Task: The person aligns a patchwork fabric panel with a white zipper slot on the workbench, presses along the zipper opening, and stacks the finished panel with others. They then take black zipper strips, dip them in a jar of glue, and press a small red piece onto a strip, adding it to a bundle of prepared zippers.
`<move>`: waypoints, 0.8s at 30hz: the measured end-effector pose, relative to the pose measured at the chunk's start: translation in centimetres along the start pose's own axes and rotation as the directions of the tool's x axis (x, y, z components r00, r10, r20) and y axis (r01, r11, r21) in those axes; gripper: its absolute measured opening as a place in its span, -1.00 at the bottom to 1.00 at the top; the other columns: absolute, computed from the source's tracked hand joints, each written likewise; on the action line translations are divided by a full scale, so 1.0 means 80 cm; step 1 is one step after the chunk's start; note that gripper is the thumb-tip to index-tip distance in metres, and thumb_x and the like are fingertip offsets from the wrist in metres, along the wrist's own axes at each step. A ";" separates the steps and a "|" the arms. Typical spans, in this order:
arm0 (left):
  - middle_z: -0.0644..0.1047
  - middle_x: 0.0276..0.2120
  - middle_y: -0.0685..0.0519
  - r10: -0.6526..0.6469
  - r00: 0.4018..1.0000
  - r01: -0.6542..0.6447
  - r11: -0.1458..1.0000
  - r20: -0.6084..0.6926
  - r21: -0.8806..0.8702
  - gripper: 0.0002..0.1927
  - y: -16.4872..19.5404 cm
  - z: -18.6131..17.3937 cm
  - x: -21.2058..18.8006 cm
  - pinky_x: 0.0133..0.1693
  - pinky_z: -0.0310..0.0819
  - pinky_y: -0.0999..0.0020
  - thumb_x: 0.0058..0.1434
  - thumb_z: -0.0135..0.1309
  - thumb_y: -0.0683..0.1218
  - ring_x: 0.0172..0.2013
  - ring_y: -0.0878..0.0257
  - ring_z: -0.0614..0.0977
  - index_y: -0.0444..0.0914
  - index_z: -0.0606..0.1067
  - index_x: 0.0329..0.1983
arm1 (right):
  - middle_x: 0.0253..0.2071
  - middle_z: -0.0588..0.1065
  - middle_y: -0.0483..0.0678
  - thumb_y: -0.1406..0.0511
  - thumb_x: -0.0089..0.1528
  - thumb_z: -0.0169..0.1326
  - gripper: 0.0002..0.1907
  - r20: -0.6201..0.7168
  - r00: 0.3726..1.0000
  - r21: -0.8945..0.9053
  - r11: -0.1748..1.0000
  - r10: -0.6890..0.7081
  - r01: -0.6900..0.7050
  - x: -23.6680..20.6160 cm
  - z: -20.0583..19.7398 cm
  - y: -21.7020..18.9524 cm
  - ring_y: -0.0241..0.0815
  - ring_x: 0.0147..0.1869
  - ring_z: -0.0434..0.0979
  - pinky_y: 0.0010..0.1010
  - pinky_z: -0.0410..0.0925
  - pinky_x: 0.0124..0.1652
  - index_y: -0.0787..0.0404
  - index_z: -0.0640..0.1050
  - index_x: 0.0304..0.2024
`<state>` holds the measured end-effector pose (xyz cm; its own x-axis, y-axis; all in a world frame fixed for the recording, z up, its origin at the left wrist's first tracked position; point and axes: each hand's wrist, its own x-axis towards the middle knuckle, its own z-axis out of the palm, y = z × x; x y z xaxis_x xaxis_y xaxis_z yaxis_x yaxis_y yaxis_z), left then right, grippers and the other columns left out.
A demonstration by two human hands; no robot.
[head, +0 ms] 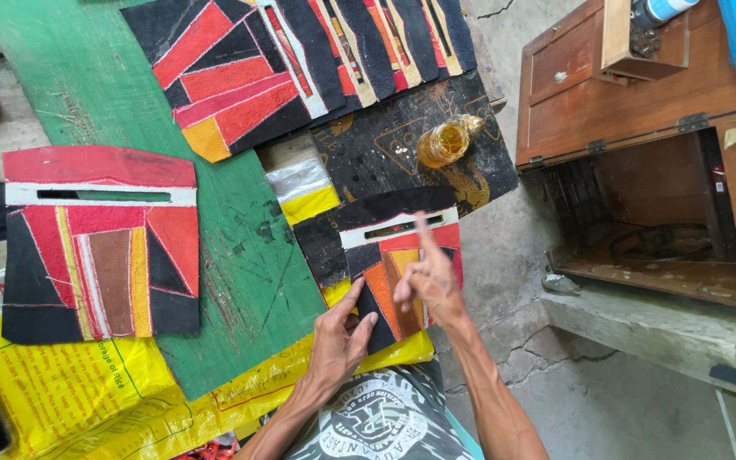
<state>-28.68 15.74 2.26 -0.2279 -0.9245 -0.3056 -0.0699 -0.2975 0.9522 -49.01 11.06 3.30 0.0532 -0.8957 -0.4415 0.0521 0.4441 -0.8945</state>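
The green board (pixel 240 255) is the largest thing in front of you, lying slantwise across the floor as a work surface that carries the sewn pieces. Across its far end lies a big patchwork panel (pixel 300 60) in black, red and orange, spread flat. To your right stands a brown wooden cabinet (pixel 632 111) with its front open and its inside dark. Under the board's near edge, yellow plastic sacks (pixel 70 383) with small red print are laid out flat, seemingly to keep the pieces off the bare concrete. On the board's left side rests a finished patchwork mat (pixel 100 247) with a white-bound slot near its top. A black printed sheet (pixel 385 145) with gold figures lies beyond your hands, and a small amber glass bottle (pixel 446 140) lies on its side on it.

The smaller patchwork piece (pixel 385 264), also slotted, is just in front of your knees, partly on the yellow sacks. Your left hand (pixel 338 336) presses flat on its lower left corner, fingers spread and holding it still, gripping nothing. Your right hand (pixel 428 277) hovers over its orange and red patches, forefinger raised straight, the other fingers loosely curled and empty.
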 end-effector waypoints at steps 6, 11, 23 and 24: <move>0.66 -0.25 -0.06 0.016 1.000 -0.016 1.000 0.002 -0.019 -0.38 -0.002 -0.001 -0.001 -0.37 0.64 0.43 0.22 0.12 -0.24 -0.41 0.38 0.65 -0.37 0.31 0.37 | -0.65 0.45 -0.08 0.53 0.14 -0.18 0.01 -0.023 1.000 0.014 1.000 0.005 -0.005 0.002 0.001 -0.017 -0.29 -0.60 0.51 -0.45 0.41 -0.63 0.08 -0.30 0.55; 0.65 -0.36 -0.07 0.037 0.999 -0.037 0.998 -0.002 0.050 -0.37 -0.007 -0.001 0.001 -0.39 0.58 0.41 0.21 0.11 -0.25 -0.45 0.37 0.61 -0.37 0.32 0.38 | -0.66 0.42 -0.10 0.54 0.06 -0.25 0.06 0.136 0.991 -0.341 0.939 0.016 0.032 -0.006 0.050 -0.005 -0.35 -0.63 0.41 -0.49 0.38 -0.60 0.11 -0.28 0.58; 0.52 -0.49 0.00 0.058 0.998 -0.056 0.997 -0.020 0.059 -0.38 -0.011 -0.001 0.002 -0.54 0.38 0.44 0.20 0.12 -0.25 -0.59 0.42 0.44 -0.35 0.35 0.37 | -0.68 0.33 -0.14 0.48 0.06 -0.17 0.00 0.182 0.971 -0.434 0.874 -0.152 0.219 -0.010 0.060 -0.013 -0.43 -0.61 0.31 -0.52 0.32 -0.55 0.24 -0.12 0.57; 0.52 -0.49 0.00 0.048 0.999 -0.047 0.997 -0.018 0.053 -0.38 -0.010 -0.001 0.002 -0.54 0.39 0.44 0.20 0.13 -0.25 -0.58 0.43 0.45 -0.35 0.35 0.37 | -0.66 0.31 -0.15 0.47 0.08 -0.16 -0.02 0.202 0.965 -0.412 0.880 -0.166 0.237 -0.011 0.063 -0.015 -0.43 -0.59 0.28 -0.51 0.30 -0.53 0.25 -0.09 0.58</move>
<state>-28.59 15.82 1.43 -0.2130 -0.9420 -0.2593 -0.1101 -0.2406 0.9644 -44.11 11.46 5.09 0.2437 -0.9334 -0.2635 -0.3522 0.1679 -0.9207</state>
